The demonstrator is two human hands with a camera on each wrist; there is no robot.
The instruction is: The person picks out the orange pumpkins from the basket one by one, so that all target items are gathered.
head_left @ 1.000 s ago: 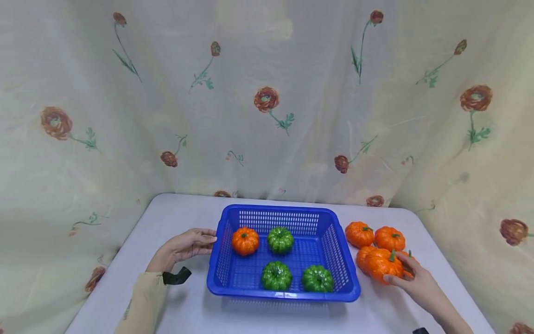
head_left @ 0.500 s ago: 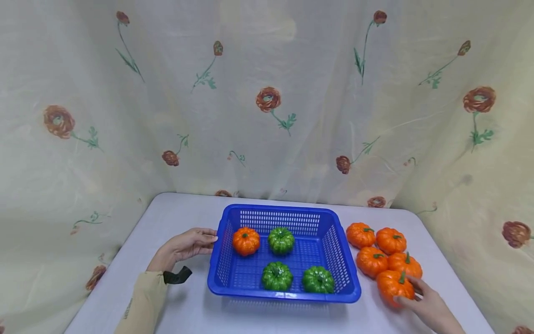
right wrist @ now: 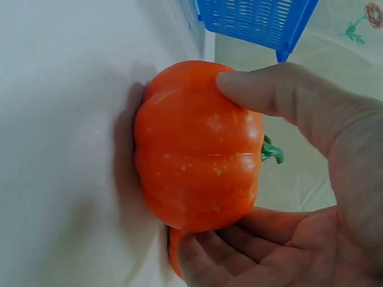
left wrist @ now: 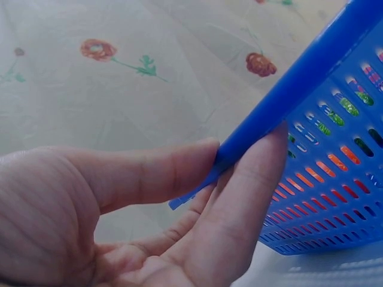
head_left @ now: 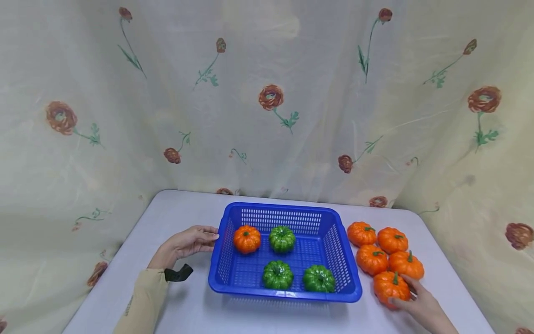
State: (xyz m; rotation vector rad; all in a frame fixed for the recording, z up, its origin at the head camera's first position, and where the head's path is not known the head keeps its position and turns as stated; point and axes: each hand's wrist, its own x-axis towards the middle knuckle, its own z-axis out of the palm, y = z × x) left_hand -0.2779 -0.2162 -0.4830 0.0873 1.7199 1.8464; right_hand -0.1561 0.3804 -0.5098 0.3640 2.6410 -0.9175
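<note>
My left hand (head_left: 189,243) pinches the left rim of a blue plastic basket (head_left: 292,295). The left wrist view shows the thumb on one side of that rim (left wrist: 281,98) and the fingers on the other. Inside the basket sit one orange pumpkin (head_left: 247,240) and three green ones, including a front-left green pumpkin (head_left: 277,275). To the right of the basket, my right hand (head_left: 425,308) grips another orange pumpkin (head_left: 390,288) from its right side. In the right wrist view, thumb and fingers span this pumpkin (right wrist: 200,149), its green stem facing the palm.
Several more orange pumpkins cluster just behind the gripped one, among them a back-left pumpkin (head_left: 361,233) close to the basket's right wall. All stand on a white table (head_left: 183,208). A flower-printed curtain (head_left: 292,153) surrounds its back and sides.
My right hand has brought its orange pumpkin toward the front, from overlapping the cluster to the cluster's near side, then slightly left. My left hand has kept its hold on the basket rim.
</note>
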